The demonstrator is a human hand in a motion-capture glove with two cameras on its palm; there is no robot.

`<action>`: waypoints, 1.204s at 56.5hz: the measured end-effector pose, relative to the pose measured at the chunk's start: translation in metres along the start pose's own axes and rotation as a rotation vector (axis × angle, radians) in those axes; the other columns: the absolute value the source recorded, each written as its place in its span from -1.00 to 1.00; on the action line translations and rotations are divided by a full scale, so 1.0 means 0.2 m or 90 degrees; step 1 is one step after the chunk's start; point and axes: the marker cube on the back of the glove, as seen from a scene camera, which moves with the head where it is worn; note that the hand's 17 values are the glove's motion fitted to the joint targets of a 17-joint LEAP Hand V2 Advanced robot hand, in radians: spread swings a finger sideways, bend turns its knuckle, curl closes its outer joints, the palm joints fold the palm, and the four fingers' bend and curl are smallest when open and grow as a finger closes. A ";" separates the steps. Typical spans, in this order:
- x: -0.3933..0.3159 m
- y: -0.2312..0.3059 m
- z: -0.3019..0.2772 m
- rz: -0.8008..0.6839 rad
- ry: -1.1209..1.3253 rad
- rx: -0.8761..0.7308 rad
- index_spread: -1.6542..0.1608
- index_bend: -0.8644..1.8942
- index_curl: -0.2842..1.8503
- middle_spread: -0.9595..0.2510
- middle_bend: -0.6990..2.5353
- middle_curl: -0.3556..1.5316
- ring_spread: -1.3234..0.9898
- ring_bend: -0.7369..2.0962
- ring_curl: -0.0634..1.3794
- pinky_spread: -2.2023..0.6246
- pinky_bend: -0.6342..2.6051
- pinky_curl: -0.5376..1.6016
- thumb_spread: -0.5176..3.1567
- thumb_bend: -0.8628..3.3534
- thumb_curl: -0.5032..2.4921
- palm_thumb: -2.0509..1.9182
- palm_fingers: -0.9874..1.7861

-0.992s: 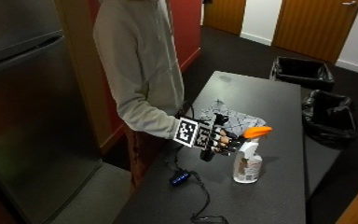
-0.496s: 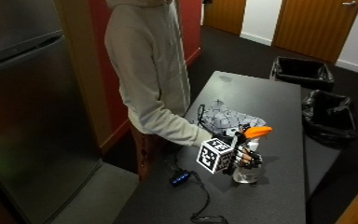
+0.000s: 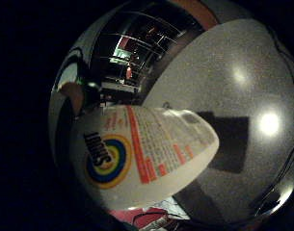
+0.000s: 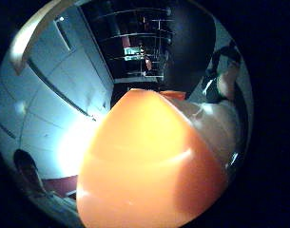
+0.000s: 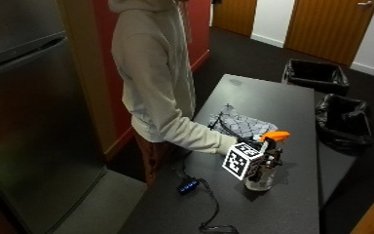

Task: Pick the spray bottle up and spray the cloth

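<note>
Grip [image 5: 259, 163] was closed around the spray bottle [image 5: 265, 168] on the tabletop [image 5: 284, 105], cloth [image 5: 239, 122] near, so you could lift and aim.

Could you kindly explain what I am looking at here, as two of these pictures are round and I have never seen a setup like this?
There is no machine: a person stands at a dark table and works with a gloved right hand. The ordinary picture comes from a camera beside the table. The two round ones come from small wide-angle cameras on that hand's palm, one by the thumb, one by the little finger.

On the table lie a patterned cloth and a black cable, and a spray bottle stands upright. The hand is wrapped around the bottle's neck, just under its orange spray head. That is why the thumb-side view is filled with orange, and the little-finger view shows the bottle's printed label against the tabletop. The bottle's base appears to rest on the table, beside the cloth.
</note>
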 end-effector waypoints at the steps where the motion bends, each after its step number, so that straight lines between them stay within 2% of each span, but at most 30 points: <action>1: -0.01 0.00 0.01 -0.002 0.005 -0.006 0.56 -0.17 -0.38 0.40 -0.32 -0.18 0.01 -0.16 -0.41 0.55 -0.52 -0.24 -0.20 -0.59 -0.40 0.39 0.55; 5: -0.01 0.01 0.07 -0.008 0.039 -0.060 0.58 -0.20 -0.36 0.38 -0.29 -0.16 0.00 -0.12 -0.38 0.50 -0.48 -0.22 -0.27 -0.57 -0.36 0.46 0.65; 9: 0.09 0.15 0.05 -0.020 0.241 -0.252 0.59 -0.18 -0.34 0.37 -0.27 -0.13 0.00 -0.09 -0.35 0.48 -0.48 -0.20 -0.36 -0.58 -0.32 0.49 0.69; 11: 0.06 0.17 0.06 -0.032 0.302 -0.304 0.60 -0.15 -0.32 0.38 -0.25 -0.12 0.00 -0.09 -0.34 0.46 -0.48 -0.20 -0.40 -0.58 -0.31 0.50 0.72; 16: -0.40 0.08 0.24 -0.047 0.140 -0.255 0.62 -0.11 -0.29 0.39 -0.23 -0.10 0.00 -0.08 -0.31 0.44 -0.46 -0.18 -0.47 -0.59 -0.27 0.51 0.73; 21: -0.45 0.08 0.31 -0.109 0.375 -0.297 0.63 -0.09 -0.27 0.39 -0.22 -0.09 0.00 -0.04 -0.29 0.43 -0.45 -0.17 -0.52 -0.60 -0.25 0.52 0.73; 26: -0.61 0.19 0.34 -0.139 0.482 -0.383 0.63 -0.07 -0.25 0.39 -0.21 -0.08 0.01 -0.03 -0.27 0.42 -0.44 -0.16 -0.56 -0.60 -0.23 0.52 0.73; 36: -0.88 0.42 0.41 -0.214 0.707 -0.466 0.65 -0.05 -0.23 0.39 -0.19 -0.07 0.01 -0.01 -0.26 0.41 -0.43 -0.15 -0.59 -0.61 -0.20 0.51 0.72; 41: -0.97 0.53 0.44 -0.236 0.836 -0.473 0.65 -0.04 -0.23 0.39 -0.19 -0.06 0.00 -0.01 -0.26 0.41 -0.42 -0.15 -0.60 -0.61 -0.19 0.51 0.72; 46: -1.00 0.58 0.47 -0.195 0.993 -0.394 0.65 -0.04 -0.22 0.39 -0.18 -0.06 0.00 0.00 -0.26 0.41 -0.42 -0.15 -0.61 -0.61 -0.18 0.51 0.72; 52: -0.99 0.69 0.54 -0.236 1.028 -0.456 0.65 -0.03 -0.22 0.40 -0.18 -0.06 0.00 0.00 -0.26 0.41 -0.42 -0.14 -0.62 -0.61 -0.17 0.50 0.71; 60: -0.87 0.79 0.62 -0.170 1.059 -0.446 0.65 -0.03 -0.22 0.40 -0.18 -0.06 0.00 0.00 -0.26 0.41 -0.41 -0.14 -0.62 -0.61 -0.17 0.50 0.71; 64: -0.80 0.84 0.62 -0.188 1.055 -0.501 0.65 -0.03 -0.22 0.40 -0.18 -0.06 0.00 0.00 -0.26 0.41 -0.41 -0.14 -0.63 -0.61 -0.16 0.50 0.71; 66: -0.77 0.86 0.67 -0.140 1.067 -0.457 0.65 -0.03 -0.22 0.40 -0.17 -0.06 0.00 0.00 -0.26 0.41 -0.41 -0.14 -0.63 -0.61 -0.16 0.50 0.71; 68: -0.73 0.86 0.72 -0.053 1.096 -0.364 0.65 -0.03 -0.22 0.40 -0.17 -0.06 0.00 0.00 -0.26 0.41 -0.41 -0.14 -0.63 -0.61 -0.16 0.50 0.71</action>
